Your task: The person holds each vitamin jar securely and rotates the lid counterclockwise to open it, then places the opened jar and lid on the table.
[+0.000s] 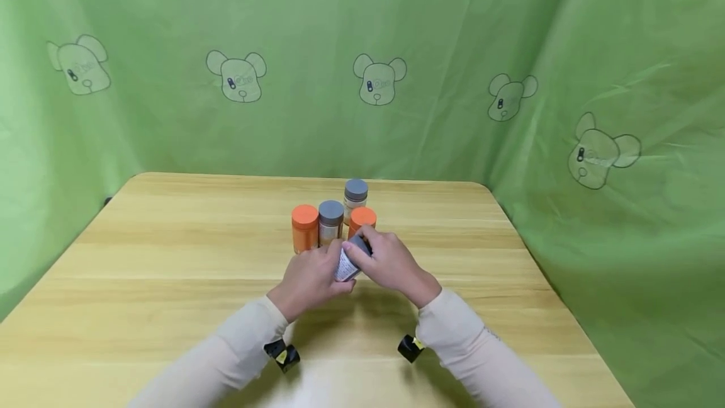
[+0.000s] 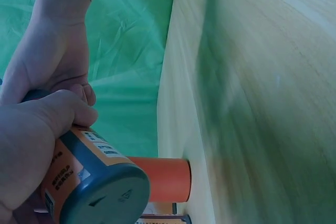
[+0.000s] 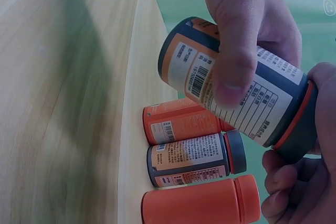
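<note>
Gripping one labelled bottle (image 3: 231,87) between them, both hands meet over the counter (image 1: 170,257), near its middle. The fingers of the left hand (image 1: 311,276) are closed round the body, with the thumb laid flat across the printed label. The fingers of the right hand (image 1: 392,262) are curled about the dark cap (image 3: 300,137) — they cover much of it — and an orange ring shows between cap and body. The bottle leans, its cap toward 1 o'clock and its base toward 7, and it is lifted off the wood.

Four more containers stand upright beyond the hands. An orange jar (image 1: 305,232) is at 10 o'clock from the held bottle; just beside it, at 11, is a grey-capped jar (image 1: 331,216). A second orange jar (image 1: 362,218) stands close by, between 12 and 1, partly hidden by the right hand — whether the two touch I cannot tell. Farthest off, at 12, is another grey-capped container (image 1: 355,192). Behind everything hangs a green curtain (image 1: 306,11) printed with cartoon heads.
</note>
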`<state>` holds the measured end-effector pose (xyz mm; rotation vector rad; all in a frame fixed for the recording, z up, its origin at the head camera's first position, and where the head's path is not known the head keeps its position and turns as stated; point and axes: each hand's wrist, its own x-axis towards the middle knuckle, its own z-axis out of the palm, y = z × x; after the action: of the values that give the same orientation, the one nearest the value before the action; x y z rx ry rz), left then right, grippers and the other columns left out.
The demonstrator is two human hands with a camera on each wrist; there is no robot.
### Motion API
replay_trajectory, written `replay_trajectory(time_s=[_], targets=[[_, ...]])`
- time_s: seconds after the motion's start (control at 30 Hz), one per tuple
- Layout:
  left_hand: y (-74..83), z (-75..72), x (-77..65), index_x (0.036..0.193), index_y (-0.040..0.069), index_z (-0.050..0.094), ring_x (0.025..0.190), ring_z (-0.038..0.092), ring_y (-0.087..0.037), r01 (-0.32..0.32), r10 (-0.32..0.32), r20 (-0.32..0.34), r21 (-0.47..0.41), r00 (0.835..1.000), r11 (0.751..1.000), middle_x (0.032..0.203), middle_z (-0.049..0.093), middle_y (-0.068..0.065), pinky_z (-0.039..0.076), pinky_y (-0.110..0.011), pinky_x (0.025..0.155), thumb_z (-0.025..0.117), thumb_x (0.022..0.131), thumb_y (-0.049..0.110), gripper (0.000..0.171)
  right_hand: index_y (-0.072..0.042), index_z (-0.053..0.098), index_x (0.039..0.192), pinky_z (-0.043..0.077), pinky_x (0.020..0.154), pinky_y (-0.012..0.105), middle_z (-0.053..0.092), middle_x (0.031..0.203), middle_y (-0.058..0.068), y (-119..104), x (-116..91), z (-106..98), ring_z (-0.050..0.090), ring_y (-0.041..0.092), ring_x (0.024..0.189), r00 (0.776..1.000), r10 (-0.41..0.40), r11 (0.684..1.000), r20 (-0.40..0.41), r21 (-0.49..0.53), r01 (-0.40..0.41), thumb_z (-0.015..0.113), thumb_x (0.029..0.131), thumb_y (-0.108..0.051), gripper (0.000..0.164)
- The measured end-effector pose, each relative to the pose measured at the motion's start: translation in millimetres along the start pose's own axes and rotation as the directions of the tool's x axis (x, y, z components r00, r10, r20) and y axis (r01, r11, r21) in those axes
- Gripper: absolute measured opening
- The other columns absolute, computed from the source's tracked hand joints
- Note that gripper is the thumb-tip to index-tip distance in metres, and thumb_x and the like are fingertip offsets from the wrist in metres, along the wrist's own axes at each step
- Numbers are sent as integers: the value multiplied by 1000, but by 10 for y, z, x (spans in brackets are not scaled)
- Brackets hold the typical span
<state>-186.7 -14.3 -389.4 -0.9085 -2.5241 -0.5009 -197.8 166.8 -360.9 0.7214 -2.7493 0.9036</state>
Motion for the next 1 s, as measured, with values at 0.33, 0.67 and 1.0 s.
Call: replay_trajectory(time_s=[0.33,0.67,1.0], targets=[[-16,-25,21,107,4,53,55,56,-15,4,-4,44,-4,999,1000,76,60,-3,46,-30,44,79,74,41,56,-9,54,93,44,49,27,56,73,0,22,8,19,52,12,59,1000,10,999,29,39,-11,53,98,-32,25],[-48,-24,11,104,5,52,54,54,-14,-30,29,61,2,998,1000,73,58,-3,44,-29,44,78,75,43,55,-10,54,92,44,50,27,56,74,0,69,-5,72,53,12,61,1000,2,999,23,42,-3,53,98,-31,21],[-52,-21,24,106,3,51,54,54,-14,-42,43,62,-10,997,999,72,57,-3,45,-29,45,77,77,43,56,-11,53,92,45,50,27,56,73,0,118,8,83,53,12,62,999,-33,998,6,58,33,54,98,-29,20]])
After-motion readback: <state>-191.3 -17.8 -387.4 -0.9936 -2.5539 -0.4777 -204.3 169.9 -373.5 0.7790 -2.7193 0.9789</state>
